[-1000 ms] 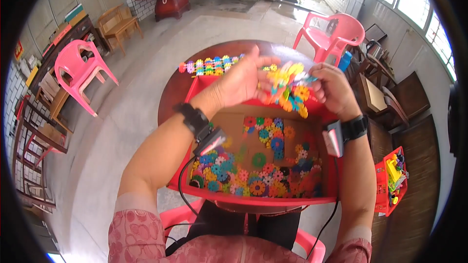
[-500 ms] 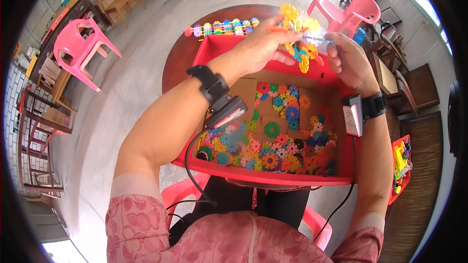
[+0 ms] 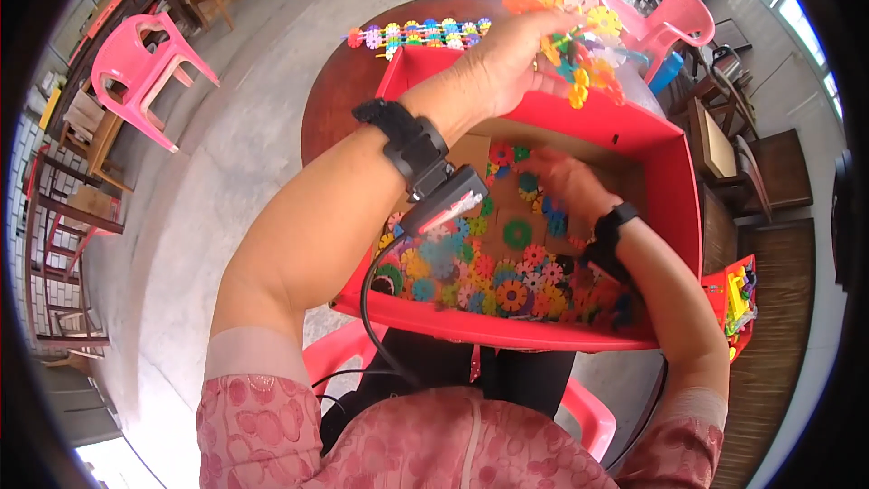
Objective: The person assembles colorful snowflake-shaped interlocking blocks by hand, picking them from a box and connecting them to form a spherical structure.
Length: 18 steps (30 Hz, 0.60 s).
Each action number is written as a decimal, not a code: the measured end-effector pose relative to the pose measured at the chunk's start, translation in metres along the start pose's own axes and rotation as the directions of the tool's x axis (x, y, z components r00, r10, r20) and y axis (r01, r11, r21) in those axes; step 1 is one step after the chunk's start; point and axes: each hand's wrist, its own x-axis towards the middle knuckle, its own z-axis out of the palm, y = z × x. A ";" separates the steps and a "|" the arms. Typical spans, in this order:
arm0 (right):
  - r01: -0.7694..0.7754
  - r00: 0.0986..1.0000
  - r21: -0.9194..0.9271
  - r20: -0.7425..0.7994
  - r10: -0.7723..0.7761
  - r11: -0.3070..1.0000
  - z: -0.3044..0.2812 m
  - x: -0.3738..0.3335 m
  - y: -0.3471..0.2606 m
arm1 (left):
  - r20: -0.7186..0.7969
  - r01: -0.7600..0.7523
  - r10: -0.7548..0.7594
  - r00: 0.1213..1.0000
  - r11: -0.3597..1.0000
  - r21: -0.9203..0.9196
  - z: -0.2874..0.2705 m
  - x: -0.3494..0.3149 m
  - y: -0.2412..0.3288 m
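Observation:
My left hand (image 3: 509, 62) is closed round a cluster of linked plastic flower discs (image 3: 602, 23), in yellow, orange, red, green and blue, held above the far edge of a red box (image 3: 507, 333). My right hand (image 3: 577, 183) is inside the box, over the right half of its cardboard-lined bottom. Motion smears its fingers, so I cannot make out whether they hold anything. Around and below it lie many loose flower discs (image 3: 512, 295) of mixed colours, thickest along the near side. A larger green disc (image 3: 518, 234) lies near the middle.
The box stands on a round brown table (image 3: 337, 95). Joined rows of flower discs (image 3: 416, 34) lie behind it. Pink plastic chairs stand at left (image 3: 136, 72) and far right (image 3: 659, 14). A red tray of toys (image 3: 740, 306) is at the right. Cables hang from my wrist devices.
My right hand has left the disc cluster and come down into the box. My left hand has moved slightly up and right, still with the cluster.

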 end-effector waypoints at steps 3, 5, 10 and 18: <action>0.059 0.998 -0.267 0.009 -0.059 0.962 0.025 0.004 -0.016 | -0.024 0.073 -0.073 0.997 0.997 -0.026 -0.004 0.000 -0.007; 0.034 0.999 -0.326 0.019 -0.030 0.945 0.028 0.001 -0.021 | -0.004 0.069 -0.069 0.998 0.997 -0.046 -0.004 -0.002 -0.006; 0.018 1.000 -0.199 0.025 -0.014 0.980 0.030 -0.001 -0.009 | 0.015 0.079 -0.079 0.997 0.996 -0.032 0.004 -0.008 -0.005; -0.027 0.999 -0.263 0.024 0.035 0.964 0.034 0.002 -0.008 | 0.037 0.102 -0.101 0.994 0.994 -0.032 0.003 -0.008 -0.001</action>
